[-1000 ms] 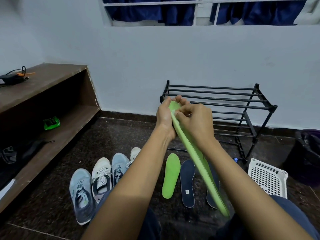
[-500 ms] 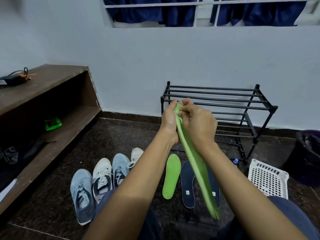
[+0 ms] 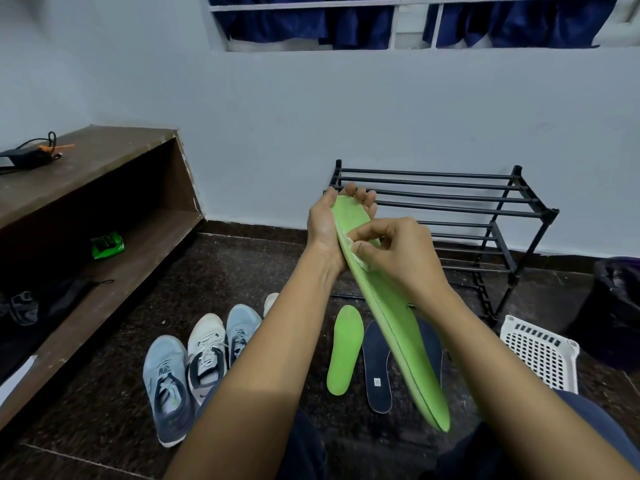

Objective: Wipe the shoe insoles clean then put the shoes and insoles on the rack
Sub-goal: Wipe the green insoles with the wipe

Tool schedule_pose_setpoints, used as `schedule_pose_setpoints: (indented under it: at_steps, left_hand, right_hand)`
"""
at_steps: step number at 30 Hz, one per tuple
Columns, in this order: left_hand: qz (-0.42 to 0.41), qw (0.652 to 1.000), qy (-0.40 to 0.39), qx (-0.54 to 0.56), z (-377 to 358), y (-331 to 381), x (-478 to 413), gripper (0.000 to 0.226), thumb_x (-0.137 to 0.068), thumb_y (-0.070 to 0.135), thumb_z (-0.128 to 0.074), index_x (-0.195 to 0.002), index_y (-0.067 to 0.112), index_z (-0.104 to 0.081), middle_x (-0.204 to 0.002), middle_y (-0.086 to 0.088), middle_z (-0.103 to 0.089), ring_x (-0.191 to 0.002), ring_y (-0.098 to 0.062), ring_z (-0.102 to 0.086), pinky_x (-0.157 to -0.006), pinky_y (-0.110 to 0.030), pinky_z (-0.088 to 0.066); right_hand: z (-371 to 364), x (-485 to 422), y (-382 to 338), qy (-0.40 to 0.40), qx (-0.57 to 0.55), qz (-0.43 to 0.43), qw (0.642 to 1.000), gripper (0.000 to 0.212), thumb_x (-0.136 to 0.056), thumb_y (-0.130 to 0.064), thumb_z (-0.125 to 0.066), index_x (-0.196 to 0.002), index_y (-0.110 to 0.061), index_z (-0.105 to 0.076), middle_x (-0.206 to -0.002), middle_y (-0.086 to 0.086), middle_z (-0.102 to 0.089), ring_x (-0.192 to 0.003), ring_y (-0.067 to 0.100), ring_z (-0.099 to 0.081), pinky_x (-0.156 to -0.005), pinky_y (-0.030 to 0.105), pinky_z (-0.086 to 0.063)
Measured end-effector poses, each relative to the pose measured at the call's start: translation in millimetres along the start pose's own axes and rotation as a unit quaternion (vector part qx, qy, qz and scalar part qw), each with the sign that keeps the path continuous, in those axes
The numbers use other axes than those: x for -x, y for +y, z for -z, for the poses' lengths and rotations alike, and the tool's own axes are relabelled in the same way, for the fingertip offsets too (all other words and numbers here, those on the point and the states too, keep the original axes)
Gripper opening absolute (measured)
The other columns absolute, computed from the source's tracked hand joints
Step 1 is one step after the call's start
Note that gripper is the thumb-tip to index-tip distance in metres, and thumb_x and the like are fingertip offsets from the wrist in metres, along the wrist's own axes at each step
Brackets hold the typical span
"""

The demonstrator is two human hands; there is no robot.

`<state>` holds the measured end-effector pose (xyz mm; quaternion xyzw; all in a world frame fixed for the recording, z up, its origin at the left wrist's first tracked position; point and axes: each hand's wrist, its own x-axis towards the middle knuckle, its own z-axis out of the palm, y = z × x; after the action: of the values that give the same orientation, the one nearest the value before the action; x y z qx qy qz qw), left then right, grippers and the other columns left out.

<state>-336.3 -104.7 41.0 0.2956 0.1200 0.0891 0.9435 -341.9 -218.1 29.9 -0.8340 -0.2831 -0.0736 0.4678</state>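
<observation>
I hold a green insole up in front of me, its toe end cupped in my left hand. My right hand pinches a small pale wipe against the insole's upper part. On the floor below lie a second green insole and a dark navy insole; another navy insole is mostly hidden behind the held one. Left of them stand several sneakers: a blue-grey one, a white one and a light blue one. The black shoe rack stands bare against the wall.
A white perforated basket sits on the floor at the right, with a dark bag beyond it. A brown wooden shelf unit runs along the left, holding a green packet and dark items. The floor is dark stone.
My right hand slid down the insole from its toe tip toward the middle, wiping. The insole turned so more of its face shows, and my left fingers opened around the tip.
</observation>
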Motion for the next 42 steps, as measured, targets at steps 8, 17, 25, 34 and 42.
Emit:
schedule_pose_setpoints:
  at_steps: [8,17,25,34,42]
  left_hand:
    - [0.051,0.997,-0.026,-0.059,-5.3,-17.2,9.7,0.047,-0.104,0.043,-0.028,-0.091,0.011,-0.06,-0.079,-0.006,-0.063,-0.075,-0.02,-0.061,-0.067,-0.029,-0.052]
    - [0.038,0.999,-0.011,-0.026,-2.2,-10.9,4.1,0.044,-0.104,0.037,-0.028,-0.08,0.012,-0.054,-0.067,-0.005,-0.06,-0.067,-0.018,-0.059,-0.065,-0.028,-0.051]
    - [0.003,1.0,-0.008,-0.001,-2.4,-5.2,-0.4,0.047,-0.105,0.036,-0.025,-0.085,0.008,-0.057,-0.074,-0.006,-0.062,-0.079,-0.02,-0.061,-0.075,-0.03,-0.048]
    - [0.09,0.988,-0.006,-0.126,-7.3,-22.2,12.2,0.053,-0.102,0.046,-0.032,-0.08,0.01,-0.064,-0.068,-0.008,-0.066,-0.066,-0.021,-0.066,-0.061,-0.027,-0.052]
    - [0.019,1.0,0.009,-0.011,-3.3,-2.9,0.3,0.048,-0.106,0.034,-0.026,-0.084,0.005,-0.057,-0.068,-0.008,-0.064,-0.075,-0.021,-0.06,-0.076,-0.032,-0.048]
  right_hand:
    - [-9.2,-13.6,5.8,0.157,0.064,-0.005,0.986,0.011,-0.08,-0.027,-0.068,-0.09,-0.029,-0.073,-0.081,-0.004,-0.073,-0.075,0.022,-0.065,-0.071,0.036,-0.052]
    - [-7.5,-15.6,4.2,0.098,0.051,-0.033,0.993,0.01,-0.078,-0.027,-0.071,-0.087,-0.028,-0.074,-0.079,-0.005,-0.072,-0.076,0.019,-0.066,-0.075,0.035,-0.052]
    - [-20.1,-2.1,7.3,0.143,0.012,-0.039,0.989,0.005,-0.08,-0.03,-0.069,-0.083,-0.032,-0.072,-0.077,-0.008,-0.071,-0.072,0.015,-0.064,-0.069,0.034,-0.052]
    - [-10.1,-24.2,5.4,0.253,0.202,0.084,0.942,0.013,-0.085,-0.029,-0.059,-0.088,-0.025,-0.071,-0.077,0.001,-0.071,-0.063,0.031,-0.064,-0.052,0.028,-0.037]
    - [-6.1,-1.1,7.8,0.091,0.136,0.001,0.987,0.01,-0.082,-0.032,-0.067,-0.09,-0.028,-0.072,-0.085,-0.003,-0.073,-0.083,0.024,-0.066,-0.073,0.038,-0.052]
